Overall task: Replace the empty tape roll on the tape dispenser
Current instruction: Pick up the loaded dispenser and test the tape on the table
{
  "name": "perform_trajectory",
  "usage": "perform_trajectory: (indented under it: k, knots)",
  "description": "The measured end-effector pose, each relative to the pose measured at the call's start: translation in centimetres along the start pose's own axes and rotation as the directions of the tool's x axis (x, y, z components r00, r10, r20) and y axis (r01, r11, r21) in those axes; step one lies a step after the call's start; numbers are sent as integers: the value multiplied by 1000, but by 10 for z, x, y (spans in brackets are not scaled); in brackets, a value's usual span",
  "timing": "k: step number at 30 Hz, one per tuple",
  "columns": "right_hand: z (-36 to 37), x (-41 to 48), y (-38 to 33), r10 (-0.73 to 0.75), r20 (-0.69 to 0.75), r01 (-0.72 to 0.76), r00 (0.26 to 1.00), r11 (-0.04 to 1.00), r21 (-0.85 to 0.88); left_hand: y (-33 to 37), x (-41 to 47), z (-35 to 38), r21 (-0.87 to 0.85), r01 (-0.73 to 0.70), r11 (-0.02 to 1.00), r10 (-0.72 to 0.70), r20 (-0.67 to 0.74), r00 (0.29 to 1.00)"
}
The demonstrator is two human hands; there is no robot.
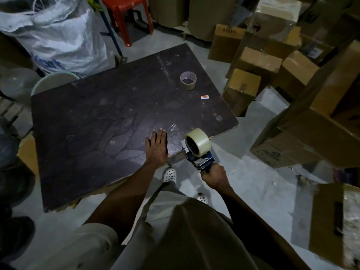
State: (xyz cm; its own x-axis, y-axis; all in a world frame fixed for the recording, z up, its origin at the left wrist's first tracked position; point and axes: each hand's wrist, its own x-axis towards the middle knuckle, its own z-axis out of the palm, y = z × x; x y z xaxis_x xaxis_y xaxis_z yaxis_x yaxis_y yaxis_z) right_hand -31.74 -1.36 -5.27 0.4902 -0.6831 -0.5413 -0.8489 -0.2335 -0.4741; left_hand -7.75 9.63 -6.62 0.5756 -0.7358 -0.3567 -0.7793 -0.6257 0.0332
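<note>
My right hand (214,175) grips the handle of a blue tape dispenser (202,161) just off the near right edge of a dark wooden table (97,123). A full roll of clear tape (197,142) sits on the dispenser's spindle. A strip of tape runs from the dispenser toward the table edge. My left hand (157,147) lies flat, palm down, on the table edge beside the dispenser, fingers together. An empty brown cardboard tape core (188,80) stands on the far right part of the table.
A small orange-and-white label (205,97) lies on the table near the core. Cardboard boxes (259,75) crowd the right side. A white woven sack (56,36), a red plastic stool (126,14) and a pale bucket (52,80) stand behind the table.
</note>
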Motion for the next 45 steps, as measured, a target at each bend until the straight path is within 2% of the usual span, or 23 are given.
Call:
perform_trajectory:
  k: [5,8,10,15,20,24,29,45]
  knots:
    - [-2,-1,0,-17,5,17,1000,1000,15,7,1,-4,107,-144,984,143,19,990]
    - [-1,-1,3,-33,5,33,999,999,-3,10,15,-12,129,-208,970,190,139,972]
    - [-2,-2,4,-40,2,40,999,999,-11,9,25,-12,107,-198,974,173,207,963]
    - [-8,-8,9,-30,23,31,999,999,-43,-1,36,-15,94,-175,980,145,266,953]
    - [-13,-10,13,-20,24,21,1000,999,-29,-2,33,-12,108,-175,979,142,262,955]
    - [-14,-12,7,-11,21,12,1000,1000,-1,5,31,-18,-31,-113,993,117,243,963]
    - [-14,-11,4,4,26,-4,1000,1000,1,8,32,-25,-154,-56,986,99,290,952]
    - [-15,-19,-3,16,37,-17,999,1000,13,12,31,-9,-139,-21,990,53,231,971]
